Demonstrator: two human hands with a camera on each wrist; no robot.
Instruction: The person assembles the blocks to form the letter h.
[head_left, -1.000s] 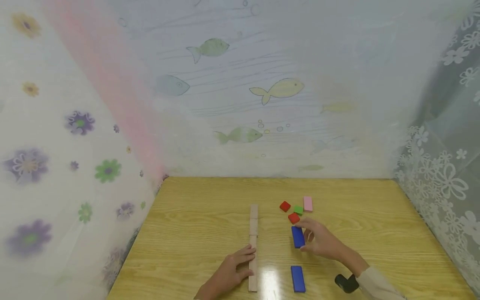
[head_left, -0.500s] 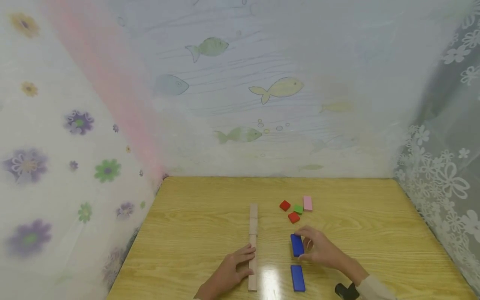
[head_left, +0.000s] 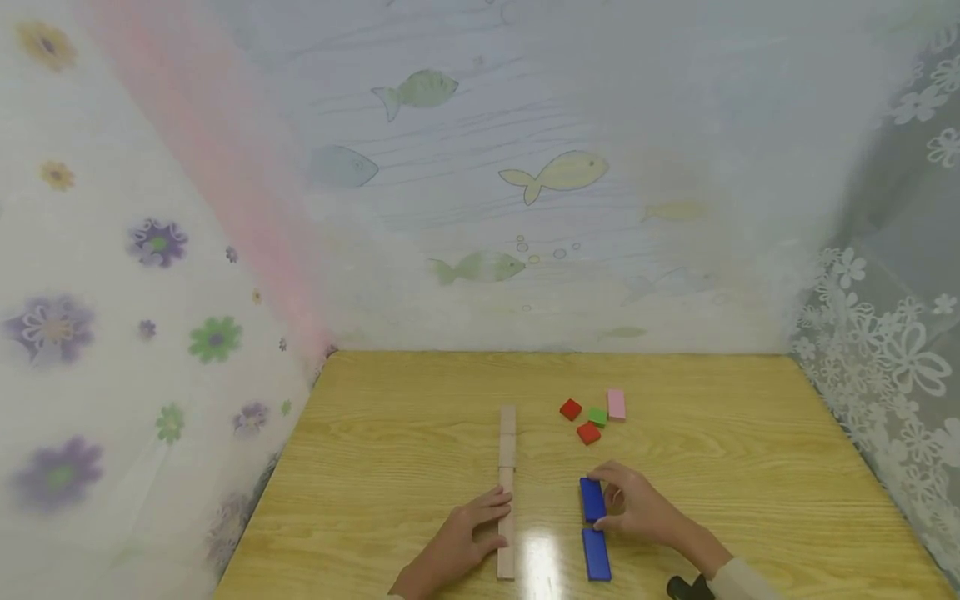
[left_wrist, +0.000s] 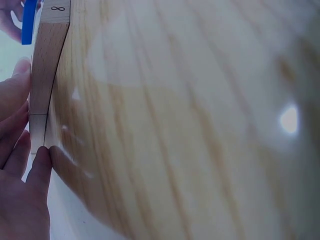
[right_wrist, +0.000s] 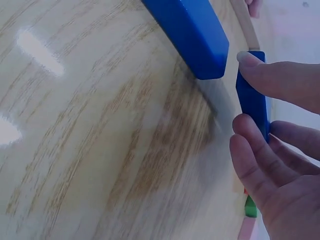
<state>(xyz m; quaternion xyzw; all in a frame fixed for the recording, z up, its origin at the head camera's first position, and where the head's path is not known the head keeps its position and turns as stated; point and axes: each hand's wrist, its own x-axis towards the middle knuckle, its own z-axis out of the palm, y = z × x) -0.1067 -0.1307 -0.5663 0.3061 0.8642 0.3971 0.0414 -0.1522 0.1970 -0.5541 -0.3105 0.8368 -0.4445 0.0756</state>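
My right hand [head_left: 637, 507] pinches a blue rectangular block [head_left: 592, 500] between thumb and fingertips. A second blue block [head_left: 596, 555] lies just nearer to me, almost end to end with it. In the right wrist view, the held block [right_wrist: 252, 95] is between thumb and fingers, and the other blue block [right_wrist: 197, 37] is in the foreground. My left hand [head_left: 465, 533] rests its fingertips and thumb against the plain wooden blocks [head_left: 506, 500], which stand in a straight row. In the left wrist view, one wooden block [left_wrist: 55, 11] bears a figure like an 8.
Beyond my right hand lie two red blocks [head_left: 571, 409], a green block [head_left: 597, 417] and a pink block [head_left: 616, 404]. A dark object [head_left: 690, 588] shows beside the right sleeve. The wood-grain table [head_left: 375, 433] meets a fish-patterned curtain [head_left: 555, 250] at the back.
My right hand has drawn its blue block toward me, close to the second blue block. The left hand and the wooden row stay in place.
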